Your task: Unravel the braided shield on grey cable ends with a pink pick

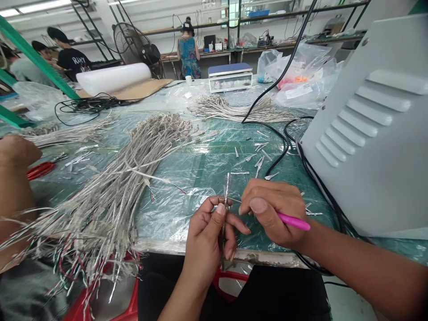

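Observation:
My left hand [209,229] pinches a short silvery cable end [227,189] upright between thumb and forefinger, its other fingers loosely curled. Close to its right, my right hand [277,211] is closed around a slim tool with a bright pink handle [296,221]; the tool's tip is mostly hidden by the fingers. A thin light strand [235,200] spans the short gap from the cable to the right fingertips. Left of my hands, a large bundle of clear-jacketed silver cables [133,165] hangs over the table edge, with red, green, white and black wire ends.
A grey vented machine [371,125] stands at the right, with black cords [284,147] beside it. Clear scraps [259,165] lie on the plastic-covered green table [177,183]. At far left are another person's hand [18,149] and red-handled pliers [40,170]. A scale [230,78] stands behind.

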Demonstrator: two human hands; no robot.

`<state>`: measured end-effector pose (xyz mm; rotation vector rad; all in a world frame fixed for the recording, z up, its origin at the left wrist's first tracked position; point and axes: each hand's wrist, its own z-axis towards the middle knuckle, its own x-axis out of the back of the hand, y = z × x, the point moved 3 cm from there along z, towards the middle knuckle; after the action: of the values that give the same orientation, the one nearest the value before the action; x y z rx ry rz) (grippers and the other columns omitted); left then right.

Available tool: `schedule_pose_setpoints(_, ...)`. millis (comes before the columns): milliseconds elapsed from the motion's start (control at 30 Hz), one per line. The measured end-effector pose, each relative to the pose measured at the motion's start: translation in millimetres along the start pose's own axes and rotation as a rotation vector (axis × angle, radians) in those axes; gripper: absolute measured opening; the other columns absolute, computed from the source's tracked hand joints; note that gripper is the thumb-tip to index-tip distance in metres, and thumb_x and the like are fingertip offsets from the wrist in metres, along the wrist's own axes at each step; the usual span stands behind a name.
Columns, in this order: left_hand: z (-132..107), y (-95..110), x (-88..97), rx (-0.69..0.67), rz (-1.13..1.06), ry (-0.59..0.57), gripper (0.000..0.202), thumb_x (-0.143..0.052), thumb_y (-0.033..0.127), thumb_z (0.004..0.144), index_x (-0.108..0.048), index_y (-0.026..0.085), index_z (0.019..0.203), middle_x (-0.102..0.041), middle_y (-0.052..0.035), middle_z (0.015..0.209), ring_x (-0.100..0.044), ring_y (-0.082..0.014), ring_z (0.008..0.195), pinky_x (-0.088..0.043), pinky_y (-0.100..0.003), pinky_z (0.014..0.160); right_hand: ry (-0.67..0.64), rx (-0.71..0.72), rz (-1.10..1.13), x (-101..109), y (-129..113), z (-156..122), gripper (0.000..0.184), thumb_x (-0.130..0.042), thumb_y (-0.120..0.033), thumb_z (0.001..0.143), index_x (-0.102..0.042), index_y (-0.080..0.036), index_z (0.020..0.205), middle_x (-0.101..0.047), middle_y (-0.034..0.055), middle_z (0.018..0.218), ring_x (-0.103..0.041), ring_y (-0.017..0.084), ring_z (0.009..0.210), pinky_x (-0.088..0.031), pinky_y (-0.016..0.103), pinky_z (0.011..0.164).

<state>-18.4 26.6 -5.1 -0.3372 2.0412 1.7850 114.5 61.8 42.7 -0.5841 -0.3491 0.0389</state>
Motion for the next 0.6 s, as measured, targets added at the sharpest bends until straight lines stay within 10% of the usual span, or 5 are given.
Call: schedule_pose_setpoints(600, -1.5, 1.5, -5.1, 0.003, 0.028, 0.059, 0.012, -0.051, 0.030, 0.095, -0.051, 0.018, 0.095, -0.066, 0.0015, 0.059, -0.037, -0.0035, 0.028, -0.033, -0.015, 0.034, -0.024, -0.003, -0.038, -0.4, -1.6, 2.6, 0.036, -0.043, -0.014, 0.094, -0.052, -0.019, 0.060, -0.055, 0.0008, 0.054, -0.054, 0.014, 0.057, -0.044, 0.027, 0.054)
